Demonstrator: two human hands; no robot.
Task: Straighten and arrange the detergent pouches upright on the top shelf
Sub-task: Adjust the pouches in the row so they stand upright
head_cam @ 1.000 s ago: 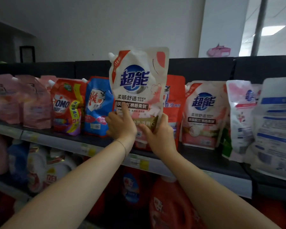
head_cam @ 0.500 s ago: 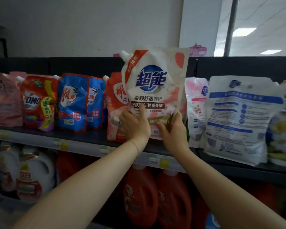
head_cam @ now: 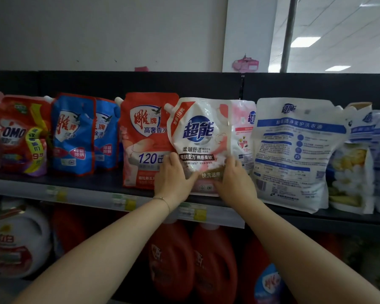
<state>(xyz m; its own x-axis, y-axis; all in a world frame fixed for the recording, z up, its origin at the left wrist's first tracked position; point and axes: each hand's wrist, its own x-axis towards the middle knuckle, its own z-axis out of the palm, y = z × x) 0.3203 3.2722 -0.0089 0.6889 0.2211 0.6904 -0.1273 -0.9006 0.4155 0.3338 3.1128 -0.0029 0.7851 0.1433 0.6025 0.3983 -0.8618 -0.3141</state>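
A white and pink detergent pouch [head_cam: 203, 137] with a blue round logo stands upright on the black top shelf [head_cam: 92, 183], its base at the front edge. My left hand [head_cam: 173, 178] grips its lower left side and my right hand [head_cam: 233, 178] grips its lower right side. It stands between a red pouch [head_cam: 145, 137] on the left and a pink and white pouch [head_cam: 244, 132] behind it on the right. Further right a large white and blue pouch [head_cam: 294, 150] leans with its back label facing out.
Left along the shelf stand two blue pouches [head_cam: 75, 134], a red OMO pouch [head_cam: 22, 137] and pink ones at the frame edge. More white pouches [head_cam: 360, 161] crowd the right end. Red jugs [head_cam: 213, 260] and a white jug [head_cam: 20, 240] fill the lower shelf.
Both hands have carried the white and pink pouch rightward along the row and lowered it from above the others down onto the shelf beside the red pouch.
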